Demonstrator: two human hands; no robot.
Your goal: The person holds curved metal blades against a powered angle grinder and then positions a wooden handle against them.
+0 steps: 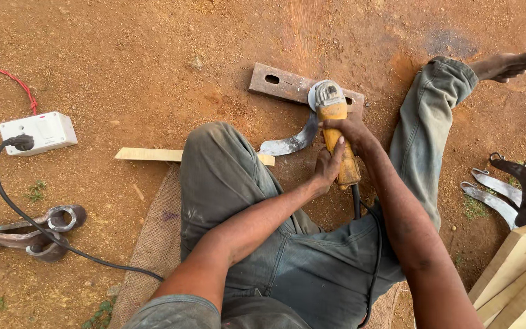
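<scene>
A yellow plastic angle grinder [335, 125] with a dull metal head is seen. The curved blade [290, 144] looks like bare, matt metal; the slotted plate [278, 82] is rusty. Coarse sackcloth [153, 244] and pale wood [147, 154] lie on rough earth.

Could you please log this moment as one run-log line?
left hand: grips angle grinder body | right hand: grips grinder | disc on curved blade | blade on slotted steel bar
</scene>
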